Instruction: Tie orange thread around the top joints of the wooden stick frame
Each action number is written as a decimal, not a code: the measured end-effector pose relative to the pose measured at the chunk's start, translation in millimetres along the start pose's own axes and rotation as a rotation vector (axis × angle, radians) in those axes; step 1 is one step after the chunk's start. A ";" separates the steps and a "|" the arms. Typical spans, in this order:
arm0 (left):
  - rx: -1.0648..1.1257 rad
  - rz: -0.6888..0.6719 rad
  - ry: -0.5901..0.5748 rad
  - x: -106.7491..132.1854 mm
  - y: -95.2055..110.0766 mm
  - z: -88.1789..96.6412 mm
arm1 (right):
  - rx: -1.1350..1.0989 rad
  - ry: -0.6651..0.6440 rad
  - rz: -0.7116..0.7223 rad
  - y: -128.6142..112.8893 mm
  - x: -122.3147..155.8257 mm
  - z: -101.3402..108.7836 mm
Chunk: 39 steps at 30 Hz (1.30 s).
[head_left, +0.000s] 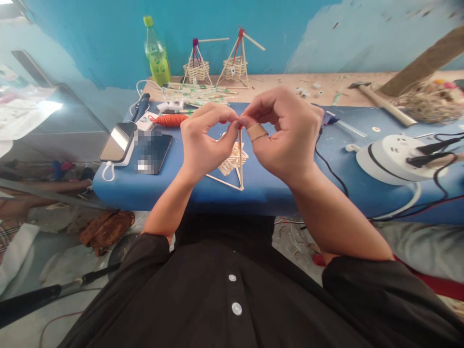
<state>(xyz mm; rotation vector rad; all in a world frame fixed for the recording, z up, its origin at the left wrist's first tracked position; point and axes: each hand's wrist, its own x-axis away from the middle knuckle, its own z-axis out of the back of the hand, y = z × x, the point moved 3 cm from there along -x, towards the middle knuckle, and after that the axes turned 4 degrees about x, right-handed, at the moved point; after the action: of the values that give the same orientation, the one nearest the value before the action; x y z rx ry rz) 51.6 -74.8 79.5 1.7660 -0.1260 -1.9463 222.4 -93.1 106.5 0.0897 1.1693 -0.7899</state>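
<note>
Between my hands stands a pyramid frame of thin wooden sticks (241, 159), with a small lattice of stacked sticks (229, 164) inside it. A bit of red thread (241, 126) shows at its peak, mostly hidden by my fingertips. My left hand (210, 137) is closed there in a pinch of thumb and forefinger. Touching it from the other side, my right hand (286, 133) pinches at the same peak. A tan strip (256, 131) wraps my right thumb. A skein of orange-red thread (170, 120) lies left of my left hand.
Behind stand two similar stick frames (196, 67), a green-capped bottle (156, 53) and a pile of wrapped sticks (199, 92). Two phones (118, 141) lie on the left. A hammer (384, 104), a glue gun (331, 118) and a white round power strip (387, 159) with cables are at right.
</note>
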 end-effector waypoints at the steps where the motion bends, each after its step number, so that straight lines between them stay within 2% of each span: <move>1: -0.008 0.007 -0.008 0.3 -0.1 -0.2 | 0.032 -0.002 0.006 -1.7 0.1 1.7; 5: 0.014 0.025 -0.017 1.4 -2.4 -0.9 | 0.082 -0.007 0.009 -2.6 0.9 2.4; 10: 0.037 0.014 -0.011 0.6 -2.1 -0.4 | -0.051 0.038 -0.023 6.0 3.9 -3.2; 16: 0.061 -0.043 0.004 1.5 -3.8 0.4 | 0.012 -0.026 0.018 4.4 5.5 -2.3; 23: 0.103 -0.013 0.000 3.5 -7.3 -1.1 | 0.039 -0.066 -0.012 0.3 4.1 -3.0; 26: 0.124 -0.023 0.038 4.7 -5.1 -1.0 | 0.012 -0.043 -0.025 0.7 5.4 -4.5; 30: 0.028 0.028 0.000 5.2 -5.4 -2.0 | -0.023 -0.004 -0.066 3.7 7.2 -6.9; 32: -0.003 -0.043 0.019 3.5 -4.7 -0.9 | -0.011 -0.016 -0.083 4.3 7.3 -7.3; 36: -0.002 -0.296 0.065 -1.6 -2.1 2.7 | -0.010 -0.025 -0.094 3.0 5.6 -4.7; 39: -0.007 -0.311 0.004 -4.9 -4.1 4.1 | -0.037 -0.037 -0.098 3.4 3.9 -3.7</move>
<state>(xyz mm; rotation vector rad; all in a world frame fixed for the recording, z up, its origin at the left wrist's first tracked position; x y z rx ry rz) 46.5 -70.3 83.0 1.8748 0.1676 -2.1519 222.1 -90.9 100.5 -0.0132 1.1592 -0.8525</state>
